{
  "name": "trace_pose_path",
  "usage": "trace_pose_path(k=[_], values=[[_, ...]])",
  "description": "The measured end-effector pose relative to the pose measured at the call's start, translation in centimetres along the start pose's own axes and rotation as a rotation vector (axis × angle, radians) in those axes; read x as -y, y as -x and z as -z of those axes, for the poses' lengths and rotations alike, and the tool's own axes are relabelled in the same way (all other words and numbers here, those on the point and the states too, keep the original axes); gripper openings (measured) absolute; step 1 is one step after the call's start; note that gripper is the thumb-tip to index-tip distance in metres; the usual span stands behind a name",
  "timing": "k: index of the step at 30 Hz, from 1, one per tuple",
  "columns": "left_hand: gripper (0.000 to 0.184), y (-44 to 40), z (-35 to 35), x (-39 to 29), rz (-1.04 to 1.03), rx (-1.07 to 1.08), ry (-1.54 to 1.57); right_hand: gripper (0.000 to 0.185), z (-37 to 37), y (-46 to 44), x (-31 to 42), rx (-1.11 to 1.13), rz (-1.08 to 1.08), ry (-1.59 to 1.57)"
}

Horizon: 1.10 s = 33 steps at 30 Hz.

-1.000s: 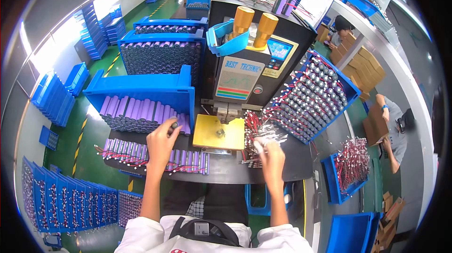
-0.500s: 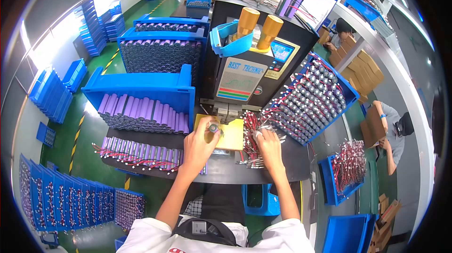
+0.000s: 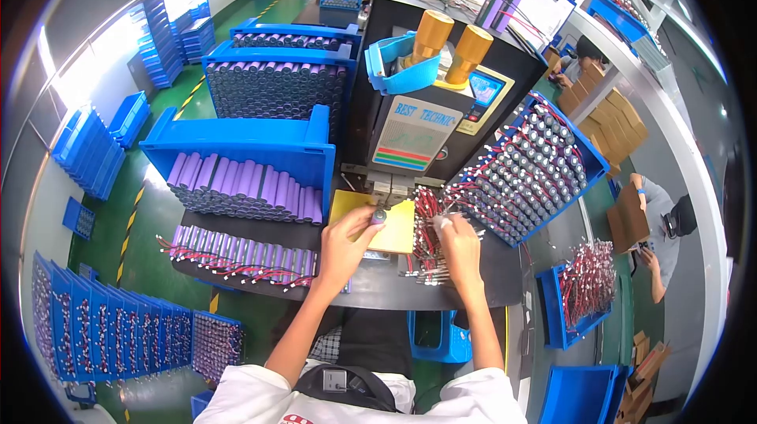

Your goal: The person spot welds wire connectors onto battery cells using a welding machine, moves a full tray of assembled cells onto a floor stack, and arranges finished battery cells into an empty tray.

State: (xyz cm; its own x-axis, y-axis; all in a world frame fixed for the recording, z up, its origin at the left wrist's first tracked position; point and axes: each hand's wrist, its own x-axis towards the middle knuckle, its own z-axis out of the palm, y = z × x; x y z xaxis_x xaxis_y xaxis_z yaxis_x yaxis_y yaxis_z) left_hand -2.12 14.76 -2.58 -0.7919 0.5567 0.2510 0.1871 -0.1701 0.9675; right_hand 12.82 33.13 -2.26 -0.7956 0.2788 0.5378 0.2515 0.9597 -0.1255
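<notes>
in mid-frame, the plate lies before the machine, between a bin of cells left and wires right.

- Here's the dark workbench, its near edge curving.
- Near left, a row of purple cells with red leads, side by side.
- Behind them, a blue bin of purple cells, open side facing near!
- Far centre, the black machine, yellow plate before it.
- Just right of the plate, a tangled heap of red and white wires.
</notes>
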Motion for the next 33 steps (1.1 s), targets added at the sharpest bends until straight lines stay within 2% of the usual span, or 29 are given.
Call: trace_pose_path(k=[4, 5, 8, 9, 13, 17, 20, 33], values=[[0.030, 0.1, -0.3, 0.3, -0.006, -0.008, -0.013, 0.015, 0.3, -0.8, 0.9, -0.137, -0.320, -0.038], [0.029, 0.1, -0.3, 0.3, -0.013, -0.016, -0.017, 0.018, 0.8, -1.1, 1.5, -0.089, -0.425, -0.093], [0.027, 0.0, -0.5, 0.9, -0.043, -0.035, -0.055, 0.020, 2.1, -2.4, 4.3, -0.106, -0.373, -0.649], [0.027, 0.0, -0.5, 0.9, -0.055, -0.040, -0.072, 0.019, 2.6, -2.9, 5.9, -0.112, -0.344, -0.740], [0.025, 0.0, -0.6, 1.1, -0.098, -0.051, -0.116, 0.026, 1.9, -3.9, 7.4, -0.060, -0.091, -0.581], [0.024, -0.1, -0.6, 1.6, -0.130, -0.064, -0.125, 0.031, 1.4, -4.0, 7.9, -0.048, -0.054, -0.429], [0.027, -0.2, -0.8, 2.2, -0.200, -0.108, -0.117, 0.031, 1.6, -4.1, 8.1, -0.055, -0.046, -0.400], [0.025, -0.3, -1.1, 2.1, -0.237, -0.162, -0.161, 0.032, 1.4, -4.4, 8.4, -0.088, 0.010, -0.305]])
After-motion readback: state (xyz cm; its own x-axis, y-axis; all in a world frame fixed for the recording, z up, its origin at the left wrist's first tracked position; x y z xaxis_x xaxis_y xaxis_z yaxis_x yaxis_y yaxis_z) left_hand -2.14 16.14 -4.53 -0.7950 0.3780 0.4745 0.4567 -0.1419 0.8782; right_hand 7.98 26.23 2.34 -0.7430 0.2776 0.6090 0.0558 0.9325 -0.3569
